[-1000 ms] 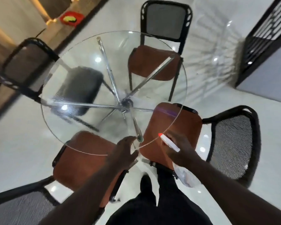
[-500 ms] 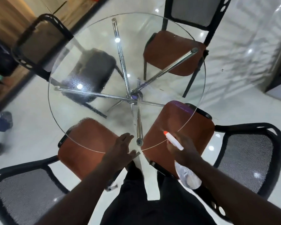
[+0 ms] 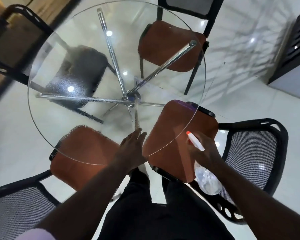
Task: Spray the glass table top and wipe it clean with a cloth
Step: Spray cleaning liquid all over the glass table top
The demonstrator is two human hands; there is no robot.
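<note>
The round glass table top (image 3: pixel 86 132) on chrome legs fills the middle of the head view. Fine droplets cover its left half. My left hand (image 3: pixel 131 149) rests flat on the near edge of the glass, fingers together and pointing away from me, with nothing in it. My right hand (image 3: pixel 203 151) hovers just past the near right rim of the glass and grips a clear spray bottle (image 3: pixel 206 181) with a white head and an orange nozzle (image 3: pixel 188 133) that points toward the glass. No cloth is visible.
Several chairs ring the table: brown-seated ones at near left (image 3: pixel 80 153), near right (image 3: pixel 178 135) and far right (image 3: pixel 166 44), a dark one at far left (image 3: pixel 80 73). A black grille (image 3: pixel 296 37) stands at the right on the white tiled floor.
The view has shifted closer over the table. My left hand has slid forward onto the near edge of the glass. My right hand keeps the bottle near the right rim.
</note>
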